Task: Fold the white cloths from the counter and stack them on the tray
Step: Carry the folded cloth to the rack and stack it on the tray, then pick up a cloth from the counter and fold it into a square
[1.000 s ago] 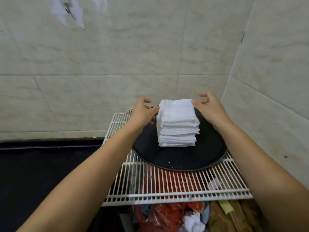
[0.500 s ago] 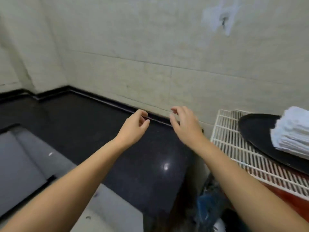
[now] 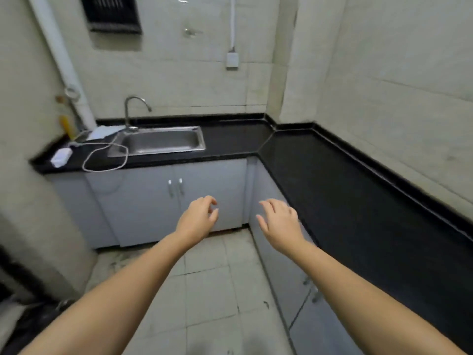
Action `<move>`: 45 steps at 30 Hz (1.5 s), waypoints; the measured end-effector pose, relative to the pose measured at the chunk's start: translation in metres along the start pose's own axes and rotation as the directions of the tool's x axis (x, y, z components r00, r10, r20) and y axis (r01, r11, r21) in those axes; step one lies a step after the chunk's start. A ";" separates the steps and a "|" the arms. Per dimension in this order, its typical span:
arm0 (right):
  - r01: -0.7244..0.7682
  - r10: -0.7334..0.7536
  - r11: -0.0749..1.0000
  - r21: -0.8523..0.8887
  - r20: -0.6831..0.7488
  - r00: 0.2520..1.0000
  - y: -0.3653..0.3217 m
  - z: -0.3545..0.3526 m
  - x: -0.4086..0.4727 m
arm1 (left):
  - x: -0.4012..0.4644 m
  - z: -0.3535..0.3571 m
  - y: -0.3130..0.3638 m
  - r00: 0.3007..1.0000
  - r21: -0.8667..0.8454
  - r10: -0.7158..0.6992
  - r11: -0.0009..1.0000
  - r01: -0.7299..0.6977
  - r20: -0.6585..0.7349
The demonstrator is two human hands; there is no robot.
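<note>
From the head camera, both bare arms reach forward over the tiled floor (image 3: pixel 204 290), side by side and not touching. The left hand (image 3: pixel 198 220) is held palm down, its grip loosely curled, thumb and first finger near each other, and it holds nothing. The right hand (image 3: pixel 280 221) is also palm down, its grip spread and relaxed, empty, just beside the edge of the black surface (image 3: pixel 332 190) that runs along the right wall. This surface turns at the corner and goes on to a steel sink (image 3: pixel 163 142) with a curved tap (image 3: pixel 135 108). Left of the sink, well apart from both hands, lies something white (image 3: pixel 103 131), perhaps a cloth; it is too blurred to tell. A white cable (image 3: pixel 107 160) loops near it. Grey cupboard doors (image 3: pixel 163 201) stand below.
</note>
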State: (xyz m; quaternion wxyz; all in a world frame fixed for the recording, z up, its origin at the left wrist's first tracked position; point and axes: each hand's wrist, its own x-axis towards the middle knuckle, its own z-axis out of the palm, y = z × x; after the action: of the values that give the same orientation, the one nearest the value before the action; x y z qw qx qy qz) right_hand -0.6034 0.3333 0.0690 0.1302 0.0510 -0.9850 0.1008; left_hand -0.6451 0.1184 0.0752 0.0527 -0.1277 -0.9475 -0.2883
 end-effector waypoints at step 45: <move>0.404 -0.495 0.867 0.292 0.401 0.771 -0.458 0.410 0.807 | 0.533 -0.226 -0.666 0.850 0.081 -0.513 0.848 0.523 -0.122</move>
State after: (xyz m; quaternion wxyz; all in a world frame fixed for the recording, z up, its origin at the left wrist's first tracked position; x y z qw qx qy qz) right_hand -1.4213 -0.2594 -0.0183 -0.0936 0.3205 -0.9315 0.1443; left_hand -1.3329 -0.4288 0.0000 0.0252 0.1496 -0.9577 -0.2444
